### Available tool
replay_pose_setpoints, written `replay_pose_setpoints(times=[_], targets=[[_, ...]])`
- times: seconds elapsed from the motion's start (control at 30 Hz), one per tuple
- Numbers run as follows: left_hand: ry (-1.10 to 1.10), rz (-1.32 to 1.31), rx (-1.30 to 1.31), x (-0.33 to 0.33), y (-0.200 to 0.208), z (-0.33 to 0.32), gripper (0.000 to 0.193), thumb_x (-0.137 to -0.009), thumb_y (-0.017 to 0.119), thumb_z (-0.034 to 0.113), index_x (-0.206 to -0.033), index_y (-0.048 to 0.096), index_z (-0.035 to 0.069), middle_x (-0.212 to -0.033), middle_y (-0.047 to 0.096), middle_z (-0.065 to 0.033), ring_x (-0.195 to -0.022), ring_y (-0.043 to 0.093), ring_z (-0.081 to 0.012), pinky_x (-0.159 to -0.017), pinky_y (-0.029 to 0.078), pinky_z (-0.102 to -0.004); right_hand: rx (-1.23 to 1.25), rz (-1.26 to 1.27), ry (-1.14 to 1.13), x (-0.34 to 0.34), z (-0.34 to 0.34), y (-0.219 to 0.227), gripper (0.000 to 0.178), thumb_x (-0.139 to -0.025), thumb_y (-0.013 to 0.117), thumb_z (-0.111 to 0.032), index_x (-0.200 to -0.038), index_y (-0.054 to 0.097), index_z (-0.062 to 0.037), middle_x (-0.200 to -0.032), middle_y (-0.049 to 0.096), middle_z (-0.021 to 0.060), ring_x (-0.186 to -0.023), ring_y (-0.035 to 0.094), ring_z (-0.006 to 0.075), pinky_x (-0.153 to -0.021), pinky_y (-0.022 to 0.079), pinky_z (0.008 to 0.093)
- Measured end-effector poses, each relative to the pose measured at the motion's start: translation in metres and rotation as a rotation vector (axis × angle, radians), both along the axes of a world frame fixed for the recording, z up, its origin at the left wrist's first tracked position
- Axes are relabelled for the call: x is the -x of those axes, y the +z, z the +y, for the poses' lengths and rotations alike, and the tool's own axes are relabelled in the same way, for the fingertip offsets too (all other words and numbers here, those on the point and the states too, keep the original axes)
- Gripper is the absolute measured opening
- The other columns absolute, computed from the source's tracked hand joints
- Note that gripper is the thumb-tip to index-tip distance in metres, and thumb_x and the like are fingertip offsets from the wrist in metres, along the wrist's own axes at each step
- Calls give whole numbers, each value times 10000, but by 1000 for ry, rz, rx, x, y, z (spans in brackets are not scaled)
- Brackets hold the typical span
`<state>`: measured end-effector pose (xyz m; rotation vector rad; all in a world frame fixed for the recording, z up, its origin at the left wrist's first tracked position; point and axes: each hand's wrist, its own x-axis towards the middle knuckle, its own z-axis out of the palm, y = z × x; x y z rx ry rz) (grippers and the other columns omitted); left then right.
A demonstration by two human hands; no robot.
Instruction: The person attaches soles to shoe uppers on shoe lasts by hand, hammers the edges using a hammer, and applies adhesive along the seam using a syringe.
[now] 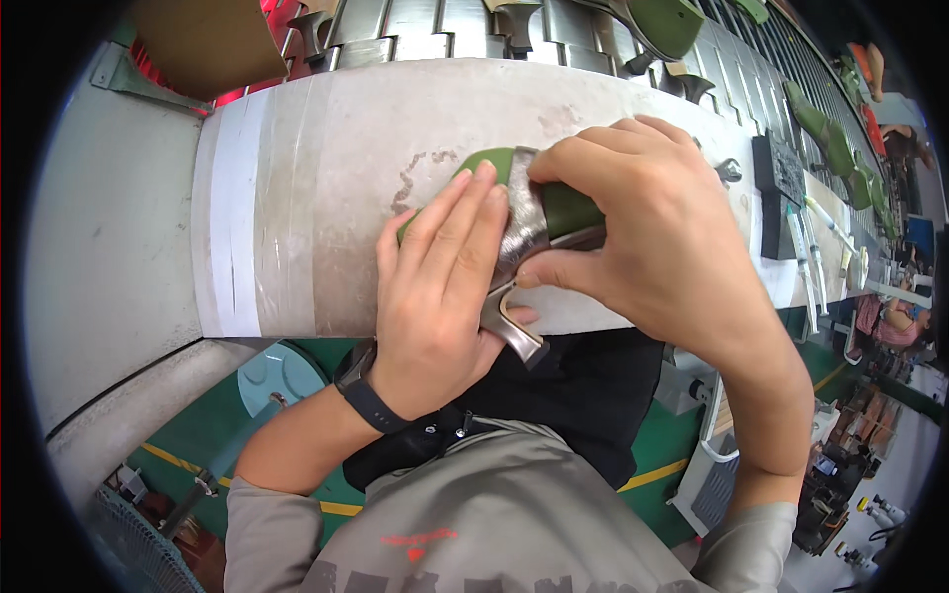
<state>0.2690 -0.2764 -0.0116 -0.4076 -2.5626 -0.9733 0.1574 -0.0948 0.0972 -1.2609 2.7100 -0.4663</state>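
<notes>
On the pale worktop lies a shoe on a green last (pixel 573 210), tipped on its side, with a shiny pewter-coloured strap (pixel 525 212) across it. A curved pewter heel (pixel 516 331) sticks out toward me past the worktop's near edge. Over the toe side my left hand (pixel 440 267) presses, its fingers together, with the thumb partly hidden near the heel. My right hand (pixel 643 217) grips the shoe from the other side, forefinger at the strap's upper edge and thumb near its lower edge. Both palms hide part of the last.
Beyond the worktop (pixel 346 148) runs a metal slat conveyor (pixel 395 40), carrying another green last (pixel 667 25) and several heels. To the right are a black block (pixel 778 168), thin white tools (pixel 799 252) and more green lasts (pixel 825 128). A light blue stool (pixel 280 376) stands below left.
</notes>
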Motion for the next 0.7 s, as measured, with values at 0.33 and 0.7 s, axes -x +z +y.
replay_pose_setpoints(times=[0.33, 0.7], targets=[[-237, -237, 233, 18, 49, 3, 1373, -615, 962, 553, -1633, 272, -58, -1684, 314, -297, -1551, 340, -455, -1244, 264, -589, 463, 448, -630, -12, 136, -106, 432, -868, 787, -96, -1286, 701, -32, -1258, 693, 178, -1124, 657, 405, -937, 543, 454], [-356, -325, 82, 96, 58, 55, 1112, -795, 899, 325, -1648, 275, -24, -1361, 635, -320, -1213, 646, -478, -1039, 505, -460, 426, -79, -710, -13, 126, -69, 355, -857, 698, -26, -1212, 699, -39, -969, 675, 183, -894, 660, 386, -826, 543, 442]])
